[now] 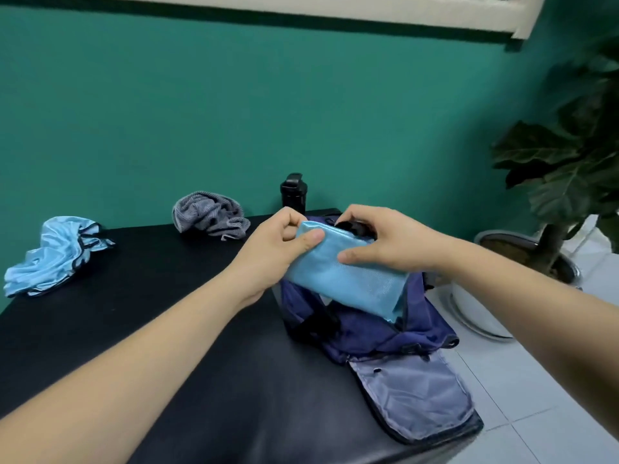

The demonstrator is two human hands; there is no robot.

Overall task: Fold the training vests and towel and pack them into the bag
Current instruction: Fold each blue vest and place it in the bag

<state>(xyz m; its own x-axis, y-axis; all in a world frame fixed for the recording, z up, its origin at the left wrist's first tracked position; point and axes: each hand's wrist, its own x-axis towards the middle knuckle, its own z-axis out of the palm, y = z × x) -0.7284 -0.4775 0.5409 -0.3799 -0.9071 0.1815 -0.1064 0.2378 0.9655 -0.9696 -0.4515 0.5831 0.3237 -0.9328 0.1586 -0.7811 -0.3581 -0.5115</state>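
Two bare forearms reach in from the near edge of the black padded tabletop [134, 329]. Beside them, at the near right corner, the grey-lined flap [412, 393] of the dark blue fabric bag [368, 333] lies open.

The bag stands along the right edge. Over its mouth both hands hold a light blue mesh training vest folded into a flat rectangle [348, 279]. The left hand [278, 252] pinches the upper left corner between thumb and curled fingers. The right hand [385, 239] grips the top edge, with the thumb pressed on the front face and the fingers curled behind.

The long axis of the packet runs from far left down to near right. Its lower right end points into the opening and seems to be already a little inside.

I think it should go in along this axis, lower end first. The pinch should be kept until the cloth sits flat against the bag wall, or the slippery folds may open.

A second light blue vest [57, 256] lies crumpled at the far left corner. The grey striped towel [207, 216] lies bunched at the far edge, near a black bottle [293, 192].
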